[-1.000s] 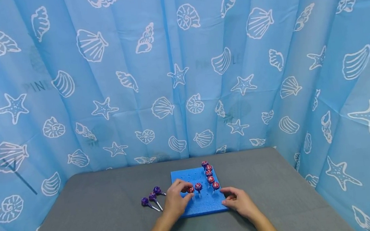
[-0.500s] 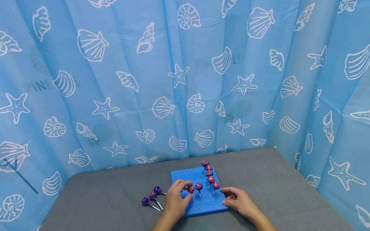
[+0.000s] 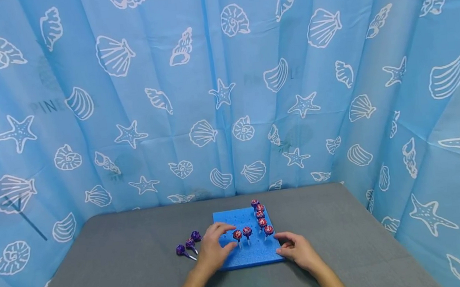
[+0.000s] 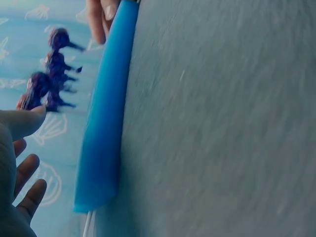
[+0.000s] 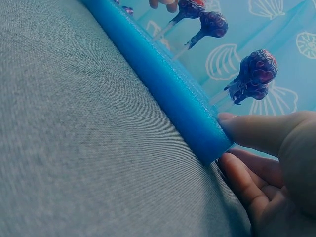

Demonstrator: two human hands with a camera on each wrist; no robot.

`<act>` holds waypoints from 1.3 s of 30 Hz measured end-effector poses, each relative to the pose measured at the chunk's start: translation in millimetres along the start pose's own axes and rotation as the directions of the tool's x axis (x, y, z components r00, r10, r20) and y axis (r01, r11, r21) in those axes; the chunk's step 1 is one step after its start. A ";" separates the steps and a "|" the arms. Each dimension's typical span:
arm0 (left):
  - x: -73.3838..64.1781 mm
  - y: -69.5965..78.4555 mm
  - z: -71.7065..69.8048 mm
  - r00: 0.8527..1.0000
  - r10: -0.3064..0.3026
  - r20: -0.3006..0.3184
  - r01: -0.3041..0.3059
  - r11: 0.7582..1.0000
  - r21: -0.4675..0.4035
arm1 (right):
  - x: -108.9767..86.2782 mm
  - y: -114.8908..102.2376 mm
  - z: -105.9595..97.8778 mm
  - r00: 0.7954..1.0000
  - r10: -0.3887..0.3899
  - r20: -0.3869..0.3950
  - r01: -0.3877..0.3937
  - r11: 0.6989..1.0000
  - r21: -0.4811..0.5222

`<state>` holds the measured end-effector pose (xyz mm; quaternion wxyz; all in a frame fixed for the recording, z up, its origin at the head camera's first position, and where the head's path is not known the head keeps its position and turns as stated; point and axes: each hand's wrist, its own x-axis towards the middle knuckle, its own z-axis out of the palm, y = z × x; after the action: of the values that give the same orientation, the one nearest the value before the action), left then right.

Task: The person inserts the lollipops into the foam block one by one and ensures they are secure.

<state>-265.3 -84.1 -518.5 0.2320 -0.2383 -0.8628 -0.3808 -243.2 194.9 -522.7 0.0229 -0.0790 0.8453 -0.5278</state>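
Lt. blue curtain [image 3: 220, 46] w/ white shell & starfish prints fills the bkgd. Below it, grey table [image 3: 134, 275]. On that, approx. mid, lies the blue foam board [image 3: 252, 256], flat, thick-edged, w/ small holes in its top; it's the holder here, w/ 7 lollipops stuck in it.

L hand [image 3: 212, 250]: wide, thumb & index well apart in a C at the board's L side, one standing lollipop about level w/ the gap; no grip on it. Can't tell if a fingertip touches. R hand [image 3: 299, 251]: narrower, holding the board by its near R corner, thumb at top edge, other fingers curled at the side, per R wrist view.

Standing lollipops: 5 in a row [image 3: 262, 223] along the R edge, running far to near, plus a pair nr the middle: inner one [image 3: 246, 231] & the one by the L hand [image 3: 237, 235]. All heads up, sticks down in the foam, long axes approx. vertical; nearest of the row leans a bit R. Wrappers red/purple.

Loose: 3 purple lollipops [image 3: 190, 244] lying on the table L of the board, side by side, heads far-L, visible sticks pointing near-R, partly behind the L hand.
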 end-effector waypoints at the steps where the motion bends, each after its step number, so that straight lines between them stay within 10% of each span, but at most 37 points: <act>1: 0.3 -1.8 -2.3 1.000 0.000 0.007 0.000 1.000 0.008 | -0.1 0.0 -0.3 1.000 0.002 0.003 -0.002 1.000 -0.002; 21: 2.2 -49.3 -44.7 0.980 -0.168 0.109 0.152 0.978 0.143 | -0.6 -0.1 -1.5 1.000 0.011 0.008 -0.011 1.000 -0.008; 39: -1.8 -75.8 -59.9 0.919 -0.357 0.168 0.334 0.930 0.153 | 1.2 1.1 0.9 1.000 0.009 0.000 -0.009 1.000 -0.011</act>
<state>-295.4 -175.7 -524.8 0.0904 -0.1034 -0.9312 -0.3377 -244.5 194.3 -524.1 0.0250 -0.0754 0.8486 -0.5230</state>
